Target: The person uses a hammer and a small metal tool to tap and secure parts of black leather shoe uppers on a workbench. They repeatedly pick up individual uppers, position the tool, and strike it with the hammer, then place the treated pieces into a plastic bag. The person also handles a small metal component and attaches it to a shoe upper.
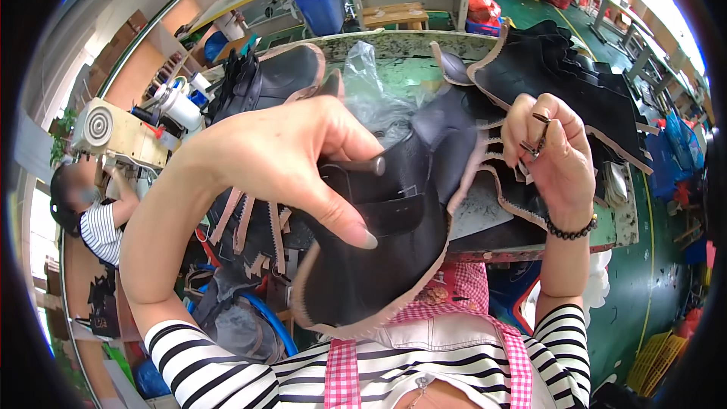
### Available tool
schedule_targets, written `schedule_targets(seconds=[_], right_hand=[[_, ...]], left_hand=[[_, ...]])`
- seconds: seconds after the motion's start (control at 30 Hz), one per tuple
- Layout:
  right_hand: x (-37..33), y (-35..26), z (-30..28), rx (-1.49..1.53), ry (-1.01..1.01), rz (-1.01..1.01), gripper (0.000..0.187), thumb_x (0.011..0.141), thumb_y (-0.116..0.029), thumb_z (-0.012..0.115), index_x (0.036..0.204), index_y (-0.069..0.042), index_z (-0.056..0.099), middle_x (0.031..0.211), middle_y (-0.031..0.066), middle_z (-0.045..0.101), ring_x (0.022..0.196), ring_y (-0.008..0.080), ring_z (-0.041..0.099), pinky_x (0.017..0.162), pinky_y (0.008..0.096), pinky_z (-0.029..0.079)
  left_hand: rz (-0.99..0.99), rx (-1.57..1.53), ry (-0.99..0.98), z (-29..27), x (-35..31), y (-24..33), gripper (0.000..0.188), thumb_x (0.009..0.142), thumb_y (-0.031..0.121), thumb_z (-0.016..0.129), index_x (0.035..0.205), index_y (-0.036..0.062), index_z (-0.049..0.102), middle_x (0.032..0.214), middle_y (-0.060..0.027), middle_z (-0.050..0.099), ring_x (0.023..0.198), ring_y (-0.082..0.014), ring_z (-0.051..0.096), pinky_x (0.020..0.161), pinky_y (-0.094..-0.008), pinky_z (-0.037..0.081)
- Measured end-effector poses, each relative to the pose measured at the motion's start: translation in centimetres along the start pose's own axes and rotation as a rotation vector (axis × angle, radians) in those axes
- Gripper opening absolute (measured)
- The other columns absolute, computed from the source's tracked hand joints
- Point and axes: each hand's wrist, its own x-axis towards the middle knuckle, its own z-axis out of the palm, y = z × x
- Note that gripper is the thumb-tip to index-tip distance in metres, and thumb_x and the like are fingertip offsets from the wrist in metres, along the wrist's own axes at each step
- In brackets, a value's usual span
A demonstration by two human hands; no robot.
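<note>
My left hand [280, 155] is closed on a black leather shoe upper [386, 257] with a tan zigzag-cut edge. Its thumb lies across the front of the upper, and the other fingers are partly hidden behind. Beside those fingers juts a small brownish, round-ended piece [376, 165] that I cannot name. To the right, my right hand [556, 155] is raised apart from the upper, its fingers curled round a small dark metal piece [539, 136] with silver parts. Its exact kind does not show. A dark beaded bracelet [572, 233] circles that wrist.
More black uppers are heaped on the worktable [485, 45] at the right [560, 68] and left [284, 72]. A clear plastic bag [363, 76] lies between them. A co-worker [98, 212] sits at a sewing machine [117, 132] on the left. A blue bin [318, 7] stands behind.
</note>
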Motion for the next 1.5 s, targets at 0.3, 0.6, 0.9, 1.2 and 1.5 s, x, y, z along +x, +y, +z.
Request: schedule_targets(seconds=[0.3,0.6,0.9,1.2,1.5], right_hand=[[-3.1,10.5,-1.0,-0.474,-0.075,0.613,0.026,0.092,-0.018,0.059,0.100,0.006,0.061,0.085,0.0042,0.064,0.081,0.0089,0.058,0.073,0.0252,0.049],[2.1,12.7,0.5,-1.066,-0.059,0.456,0.018,0.083,-0.018,0.064,0.083,0.001,0.062,0.072,0.0135,0.062,0.066,0.0265,0.061,0.060,0.0361,0.046],[1.6,20.3,-1.6,-1.731,-0.216,0.127,0.024,0.076,-0.029,0.068,0.078,-0.006,0.063,0.079,0.0110,0.058,0.080,0.0291,0.057,0.070,0.0397,0.046],[-9.3,10.2,1.4,-1.358,0.152,-0.033,0.021,0.078,-0.013,0.068,0.096,-0.006,0.060,0.085,0.0090,0.060,0.076,0.0277,0.060,0.068,0.0366,0.049],[-19.9,6.9,-6.1,-1.628,0.697,0.394,0.023,0.082,-0.007,0.057,0.103,0.001,0.059,0.107,0.0215,0.057,0.099,0.0390,0.053,0.085,0.0425,0.044]], left_hand=[[-0.136,0.615,0.245,-1.0,9.7,-20.1,0.065,0.052,0.033,0.086,0.100,-0.0034,0.063,0.089,-0.0199,0.066,0.084,-0.0312,0.064,0.073,-0.0371,0.049],[0.324,-0.150,1.326,3.7,2.5,-18.1,0.027,0.094,0.021,0.058,0.078,0.0000,0.064,0.059,-0.0008,0.057,0.051,-0.0047,0.052,0.047,-0.0196,0.037],[0.054,-0.045,1.145,7.6,6.6,-22.9,0.025,0.094,0.021,0.056,0.087,0.0000,0.068,0.054,-0.0037,0.057,0.051,-0.0071,0.054,0.049,-0.0241,0.040],[0.366,0.321,0.965,6.9,7.8,-16.5,0.013,0.086,0.007,0.061,0.097,0.0011,0.066,0.068,-0.0075,0.061,0.061,-0.0179,0.059,0.057,-0.0288,0.044],[0.624,1.313,0.542,10.8,21.6,-7.6,0.082,0.064,0.030,0.079,0.133,0.0018,0.045,0.091,-0.0078,0.057,0.089,-0.0224,0.053,0.078,-0.0333,0.041]])
